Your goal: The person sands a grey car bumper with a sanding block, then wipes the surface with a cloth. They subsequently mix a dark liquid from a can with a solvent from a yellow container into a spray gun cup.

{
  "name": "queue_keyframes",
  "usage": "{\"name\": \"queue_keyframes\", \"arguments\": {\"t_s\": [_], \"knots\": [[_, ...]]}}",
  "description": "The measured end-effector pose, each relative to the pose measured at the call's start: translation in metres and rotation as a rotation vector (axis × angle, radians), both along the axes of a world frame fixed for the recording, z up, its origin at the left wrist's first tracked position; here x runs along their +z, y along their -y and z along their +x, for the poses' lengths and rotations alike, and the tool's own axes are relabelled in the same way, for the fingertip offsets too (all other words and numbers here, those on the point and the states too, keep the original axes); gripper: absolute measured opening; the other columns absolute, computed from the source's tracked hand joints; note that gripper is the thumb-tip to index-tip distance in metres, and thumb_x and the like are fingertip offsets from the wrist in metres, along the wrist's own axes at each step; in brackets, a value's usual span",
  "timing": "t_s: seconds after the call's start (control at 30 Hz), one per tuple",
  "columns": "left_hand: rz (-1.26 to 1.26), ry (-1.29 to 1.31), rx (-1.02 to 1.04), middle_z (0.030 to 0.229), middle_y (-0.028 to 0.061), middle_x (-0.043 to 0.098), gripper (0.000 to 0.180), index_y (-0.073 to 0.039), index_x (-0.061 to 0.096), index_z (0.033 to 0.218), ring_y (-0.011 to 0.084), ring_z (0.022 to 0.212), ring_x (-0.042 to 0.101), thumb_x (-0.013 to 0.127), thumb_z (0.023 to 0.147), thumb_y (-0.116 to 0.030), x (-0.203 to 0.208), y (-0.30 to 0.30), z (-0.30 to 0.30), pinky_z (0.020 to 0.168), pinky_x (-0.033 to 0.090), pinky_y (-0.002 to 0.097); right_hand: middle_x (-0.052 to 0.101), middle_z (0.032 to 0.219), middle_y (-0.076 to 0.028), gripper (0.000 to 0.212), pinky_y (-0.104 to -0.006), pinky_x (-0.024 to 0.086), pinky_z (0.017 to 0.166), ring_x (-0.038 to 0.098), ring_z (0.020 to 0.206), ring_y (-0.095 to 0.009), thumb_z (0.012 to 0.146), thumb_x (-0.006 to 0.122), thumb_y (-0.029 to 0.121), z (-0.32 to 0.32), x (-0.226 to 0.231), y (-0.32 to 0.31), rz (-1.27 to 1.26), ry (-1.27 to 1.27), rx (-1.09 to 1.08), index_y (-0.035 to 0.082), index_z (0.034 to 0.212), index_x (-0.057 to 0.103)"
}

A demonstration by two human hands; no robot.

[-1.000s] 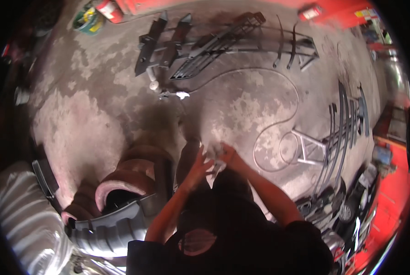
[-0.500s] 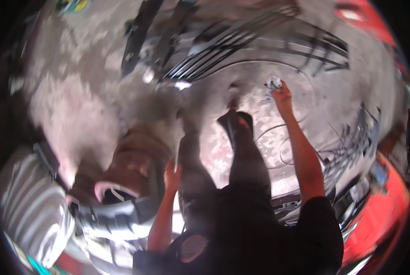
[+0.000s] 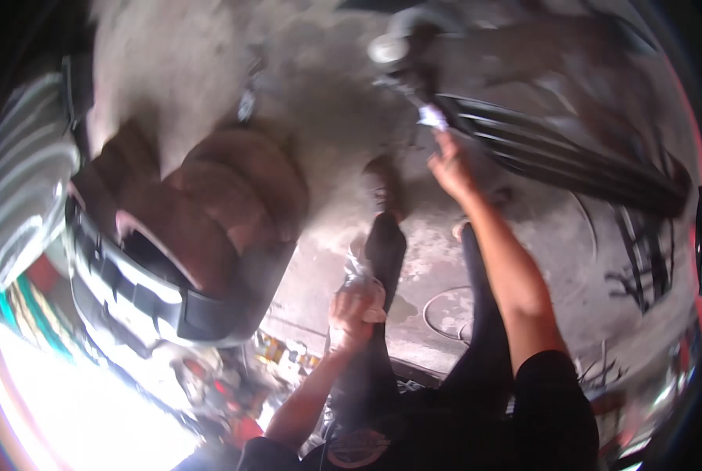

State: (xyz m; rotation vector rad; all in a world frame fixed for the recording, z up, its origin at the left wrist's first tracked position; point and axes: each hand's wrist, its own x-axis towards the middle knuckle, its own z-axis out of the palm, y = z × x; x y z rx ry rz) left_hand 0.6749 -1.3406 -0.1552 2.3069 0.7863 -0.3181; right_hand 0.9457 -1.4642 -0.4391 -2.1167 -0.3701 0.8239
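My left hand (image 3: 353, 316), low in front of my left leg, is closed round a crumpled whitish cloth or wrapper (image 3: 360, 271); blur hides which. My right arm stretches forward, and my right hand (image 3: 450, 166) has at least one finger extended. Its fingertips are close to a bright whitish patch (image 3: 432, 118) at the near end of a black slatted metal frame (image 3: 555, 149). Whether they touch it cannot be made out. Nothing shows gripped in the right hand.
A large dark rounded body with a hollow (image 3: 249, 180) stands at left, beside a ribbed silvery drum-like thing (image 3: 25, 180). A pale round object (image 3: 388, 49) is beyond the frame. A thin hose or cable loop (image 3: 437, 314) lies on the concrete floor (image 3: 327, 259).
The crumpled whitish thing, earlier in my right hand, is now in my left, which was empty by my thigh. My view has turned left, and my right hand is now near the slatted frame.
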Motion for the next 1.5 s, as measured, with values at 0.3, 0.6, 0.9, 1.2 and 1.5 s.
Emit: {"name": "queue_keyframes", "arguments": {"t_s": [0.3,0.6,0.9,1.2,1.5], "knots": [[-0.081,-0.100,0.021,0.130,0.0193,0.060,0.050,-0.007,0.067,0.114,0.0393,0.111,0.062,0.078,0.065,-0.013,-0.011,-0.054,0.001,0.092,0.050,0.0485,0.072,0.105,-0.008,0.049,-0.0338,0.049,0.089,0.062,0.093,-0.019,0.087,0.082,0.033,0.119,-0.247,-0.071,-0.035,-0.291,0.042,-0.001,0.121,0.069],[-0.097,-0.064,-0.042,0.111,0.0049,0.062,0.059,-0.020,0.059,0.144,0.0264,0.097,0.060,0.074,0.087,-0.026,-0.017,-0.061,-0.022,0.084,0.047,0.0431,0.058,0.069,-0.005,0.029,-0.0369,0.046,0.062,0.052,0.062,-0.016,0.097,0.071,0.030,-0.015,-0.014,-0.080,0.030,-0.121,0.173,0.001,0.101,0.069],[-0.331,0.090,0.335,0.111,0.0122,0.071,0.056,-0.009,0.059,0.137,0.0314,0.105,0.069,0.070,0.082,-0.006,0.004,-0.005,-0.071,0.091,0.055,0.0426,0.069,0.110,-0.018,0.024,-0.0472,0.053,0.085,0.064,0.101,-0.041,0.083,0.072,0.004,-0.125,0.339,-0.058,0.297,0.103,0.548,-0.001,0.106,0.072],[-0.856,0.302,0.886,0.126,0.0157,0.069,0.068,0.000,0.058,0.144,0.0239,0.121,0.062,0.062,0.076,0.007,0.174,-0.020,-0.119,0.106,0.048,0.0351,0.062,0.128,-0.017,0.043,-0.0424,0.059,0.088,0.069,0.105,-0.036,0.077,0.078,0.004,-0.190,0.469,-0.017,0.340,0.160,0.795,0.004,0.120,0.071],[-0.895,0.623,1.012,0.105,0.0069,0.074,0.035,0.001,0.071,0.117,0.0138,0.094,0.069,0.064,0.083,0.001,0.257,0.032,-0.173,0.085,0.056,0.0281,0.073,0.110,-0.022,0.058,-0.0409,0.058,0.084,0.073,0.102,-0.036,0.086,0.074,0.013,-0.245,0.578,0.002,0.139,-0.352,0.849,0.004,0.140,0.056]]}}
